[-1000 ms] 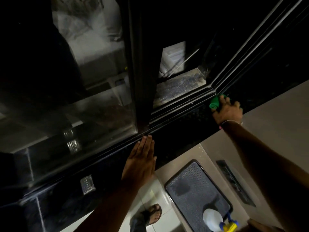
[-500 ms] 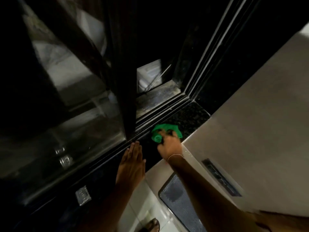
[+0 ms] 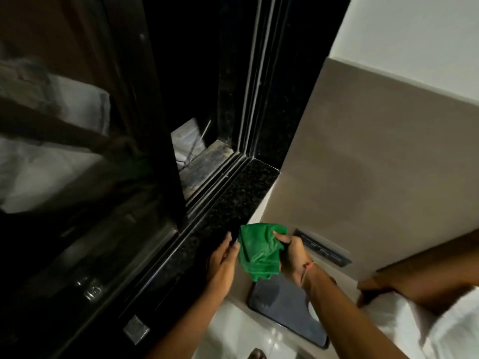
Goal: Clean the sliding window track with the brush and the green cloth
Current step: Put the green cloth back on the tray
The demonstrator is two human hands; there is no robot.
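The green cloth [image 3: 259, 251] hangs bunched from my right hand [image 3: 293, 252], which grips its upper right edge just off the near edge of the black granite sill [image 3: 241, 193]. My left hand [image 3: 221, 260] is open, palm turned toward the cloth, fingertips beside its left edge; I cannot tell if they touch it. The sliding window track [image 3: 215, 181] runs diagonally behind the sill, its metal rails ending at the right frame corner. The dark sliding glass pane [image 3: 85, 156] covers the left part of the track. No brush is in view.
A beige tiled wall [image 3: 363, 164] rises on the right, with a dark slotted vent [image 3: 322, 248] in it. Below lies a dark floor mat [image 3: 282, 307] on light tiles. A white object partly shows at the mat's right edge. A small metal plate [image 3: 136, 330] is on the lower wall.
My right hand has pulled the cloth off the track and sill toward me. My left hand has lifted from the sill edge and turned toward the cloth. The view has swung right.
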